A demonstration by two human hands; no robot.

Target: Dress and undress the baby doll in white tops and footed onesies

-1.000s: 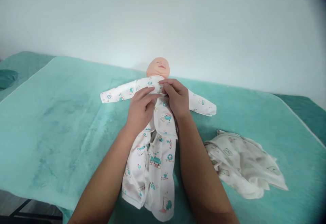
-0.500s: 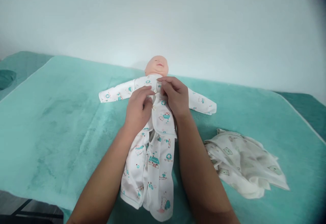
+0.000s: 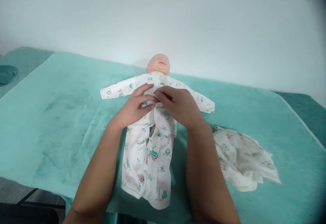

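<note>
The left hand (image 3: 133, 107) and the right hand (image 3: 179, 107) both pinch the chest front of the white printed cotton baby suit (image 3: 150, 149). The suit is on a plastic baby doll (image 3: 158, 63), which lies on a teal plush blanket (image 3: 63, 115).

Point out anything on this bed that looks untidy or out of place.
The crumpled cloth lies bunched in a heap on the teal blanket, right of the doll, not folded. The front of the doll's printed outfit gapes slightly below the waist. Both hands, left hand and right hand, pinch the fabric at its chest.
</note>
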